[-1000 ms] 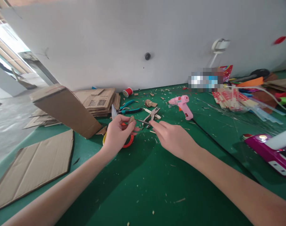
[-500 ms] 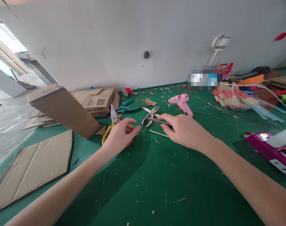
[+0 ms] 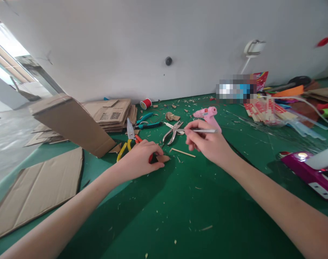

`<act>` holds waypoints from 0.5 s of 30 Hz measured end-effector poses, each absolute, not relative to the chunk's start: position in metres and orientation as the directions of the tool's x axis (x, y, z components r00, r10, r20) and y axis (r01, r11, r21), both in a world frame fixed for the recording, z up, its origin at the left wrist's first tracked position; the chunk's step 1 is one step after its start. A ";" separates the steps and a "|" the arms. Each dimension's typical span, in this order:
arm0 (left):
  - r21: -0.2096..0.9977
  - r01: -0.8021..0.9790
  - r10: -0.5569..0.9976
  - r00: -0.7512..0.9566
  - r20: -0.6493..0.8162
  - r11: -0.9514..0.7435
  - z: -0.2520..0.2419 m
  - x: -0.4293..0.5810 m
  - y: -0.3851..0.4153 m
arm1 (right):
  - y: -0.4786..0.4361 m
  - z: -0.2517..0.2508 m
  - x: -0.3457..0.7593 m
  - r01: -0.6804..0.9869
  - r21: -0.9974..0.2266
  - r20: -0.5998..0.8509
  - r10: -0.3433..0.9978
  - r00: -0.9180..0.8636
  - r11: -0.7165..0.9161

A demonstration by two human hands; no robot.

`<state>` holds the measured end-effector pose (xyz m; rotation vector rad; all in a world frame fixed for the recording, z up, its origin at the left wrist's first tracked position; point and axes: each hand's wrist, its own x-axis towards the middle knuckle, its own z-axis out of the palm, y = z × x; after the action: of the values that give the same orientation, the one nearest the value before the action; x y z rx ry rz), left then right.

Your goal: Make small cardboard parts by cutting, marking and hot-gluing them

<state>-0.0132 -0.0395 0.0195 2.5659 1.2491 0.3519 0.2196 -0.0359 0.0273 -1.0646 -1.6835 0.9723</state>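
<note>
My left hand [image 3: 142, 158] has its thumb and fingers around a small brown cardboard piece [image 3: 163, 158], low over the green table. A thin grey metal rod [image 3: 207, 131] lies between the fingers of my right hand [image 3: 203, 140], which are closed on it. Silver pliers [image 3: 174, 133] lie between the hands, with a thin wooden stick [image 3: 183, 153] in front of them. Beside my left hand are tin snips [image 3: 130, 131] with yellow and red handles, partly covered by it. Just behind my right hand is a pink glue gun [image 3: 208, 113].
Teal-handled pliers [image 3: 149, 125], a red thread spool [image 3: 145, 104] and stacked cardboard [image 3: 112, 115] lie behind. A leaning cardboard box [image 3: 74, 124] and flat sheet [image 3: 42, 190] are left. A purple power strip [image 3: 309, 172] and craft supplies [image 3: 272, 111] are right.
My right hand has moved right and turned, taking the rod away from the silver pliers. My left hand has shifted slightly right and down, and the cardboard piece now shows more clearly.
</note>
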 end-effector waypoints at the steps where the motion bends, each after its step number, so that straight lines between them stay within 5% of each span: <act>1: 0.349 0.723 0.790 0.605 0.096 -0.596 0.020 -0.013 -0.040 | -0.035 0.024 0.219 0.273 -0.903 0.291 0.940 -0.180 0.332; 6: 0.417 0.683 0.773 0.629 0.083 -0.600 0.019 -0.009 -0.042 | -0.042 0.021 0.213 0.287 -0.887 0.311 0.928 -0.206 0.361; 12: 0.433 0.691 0.786 0.614 0.071 -0.578 0.019 -0.009 -0.044 | -0.050 0.030 0.212 0.223 -0.960 0.029 0.856 -0.516 0.168; 15: 0.500 0.709 0.835 0.548 0.052 -0.496 0.019 -0.010 -0.044 | -0.045 0.027 0.213 0.236 -0.956 0.039 0.871 -0.490 0.175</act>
<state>-0.0098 -0.0438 0.0186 2.3631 1.2551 0.4030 0.2130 -0.0453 0.0268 -1.0434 -1.8437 1.3333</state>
